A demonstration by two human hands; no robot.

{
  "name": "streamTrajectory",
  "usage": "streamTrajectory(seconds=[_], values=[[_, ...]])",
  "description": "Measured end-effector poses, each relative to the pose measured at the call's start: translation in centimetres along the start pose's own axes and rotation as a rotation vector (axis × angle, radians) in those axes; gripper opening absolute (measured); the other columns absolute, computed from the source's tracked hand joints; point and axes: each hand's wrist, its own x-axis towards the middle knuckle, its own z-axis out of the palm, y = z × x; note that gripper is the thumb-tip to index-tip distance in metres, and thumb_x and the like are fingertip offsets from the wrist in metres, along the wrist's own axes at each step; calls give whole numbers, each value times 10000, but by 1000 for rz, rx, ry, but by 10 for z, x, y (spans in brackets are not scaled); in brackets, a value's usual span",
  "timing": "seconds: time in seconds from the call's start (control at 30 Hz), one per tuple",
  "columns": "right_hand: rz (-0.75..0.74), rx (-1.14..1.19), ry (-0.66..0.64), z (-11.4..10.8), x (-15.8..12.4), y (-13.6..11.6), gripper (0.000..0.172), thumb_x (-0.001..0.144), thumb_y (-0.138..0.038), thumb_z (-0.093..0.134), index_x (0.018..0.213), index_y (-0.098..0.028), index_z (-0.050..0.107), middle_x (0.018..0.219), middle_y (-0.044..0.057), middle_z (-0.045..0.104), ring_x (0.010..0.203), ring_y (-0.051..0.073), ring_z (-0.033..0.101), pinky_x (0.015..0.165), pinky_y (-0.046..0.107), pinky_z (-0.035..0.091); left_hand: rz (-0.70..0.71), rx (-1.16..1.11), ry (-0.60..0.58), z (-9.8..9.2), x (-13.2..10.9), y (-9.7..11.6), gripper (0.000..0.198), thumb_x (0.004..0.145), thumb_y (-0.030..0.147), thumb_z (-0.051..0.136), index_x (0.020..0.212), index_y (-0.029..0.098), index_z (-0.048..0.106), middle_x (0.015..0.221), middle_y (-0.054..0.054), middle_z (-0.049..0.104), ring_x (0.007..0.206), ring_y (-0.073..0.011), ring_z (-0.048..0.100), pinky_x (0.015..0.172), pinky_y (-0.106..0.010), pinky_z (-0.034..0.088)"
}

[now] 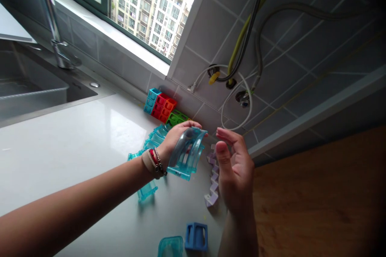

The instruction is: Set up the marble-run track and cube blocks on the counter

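Observation:
My left hand [176, 136] is closed round a clear teal curved track piece [187, 154], held up above the white countertop [75, 144]. My right hand [233, 168] hovers just right of the piece, fingers loosely spread and empty, palm facing it. Below and behind the held piece lie more teal track pieces [152, 140] and a teal piece [147, 190] on the counter. A pale purple zigzag track [212, 180] lies under my right hand. A bracelet and band sit on my left wrist.
Stacked cyan, red and green cube blocks [163, 108] stand against the tiled wall. A blue cube block [196, 236] and a teal piece [171, 247] lie near the front. A sink [33, 88] with a tap [50, 12] is at left. Hoses [244, 40] hang on the wall.

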Motion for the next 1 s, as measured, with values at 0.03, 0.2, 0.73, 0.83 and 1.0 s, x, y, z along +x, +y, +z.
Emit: streamTrajectory(seconds=[0.03, 0.2, 0.73, 0.83, 1.0], values=[[107, 94, 9, 4, 0, 4, 389, 992, -567, 614, 1207, -254, 696, 1225, 81, 669, 1169, 264, 632, 974, 405, 535, -11, -13, 16, 1, 2, 7, 111, 796, 256, 730, 852, 184, 667, 677, -1, 692, 413, -94, 525, 372, -199, 427], [483, 669, -251, 22, 0, 14, 553, 929, -702, 613, 1207, -225, 650, 1059, 71, 716, 936, 235, 692, 761, 349, 575, 311, 133, 39, 10, -8, 26, 96, 922, 165, 596, 890, 164, 686, 841, -23, 732, 650, -106, 655, 595, -191, 544], [165, 533, -1, 19, 4, 9, 558, 819, -336, 865, 1341, -286, 674, 1292, 67, 731, 1187, 256, 689, 1089, 484, 526, 314, 38, -208, 16, -21, 28, 330, 983, 417, 682, 1241, 214, 643, 1191, -81, 733, 1083, -213, 702, 963, -348, 564], [92, 500, 29, 18, 3, 11, 577, 837, -329, 851, 1378, -301, 654, 1332, 68, 711, 1259, 275, 661, 1143, 524, 497, 319, 6, -209, 15, -17, 27, 346, 923, 351, 781, 1208, 228, 629, 1102, -33, 722, 1002, -148, 696, 894, -250, 558], [-74, 478, 11, 10, 3, 11, 569, 868, -272, 812, 1408, -323, 637, 1414, 59, 658, 1357, 289, 600, 1192, 533, 463, 413, 10, -375, 13, -15, 32, 452, 896, 251, 808, 1291, 236, 587, 1151, -53, 718, 1035, -163, 704, 879, -258, 579]])
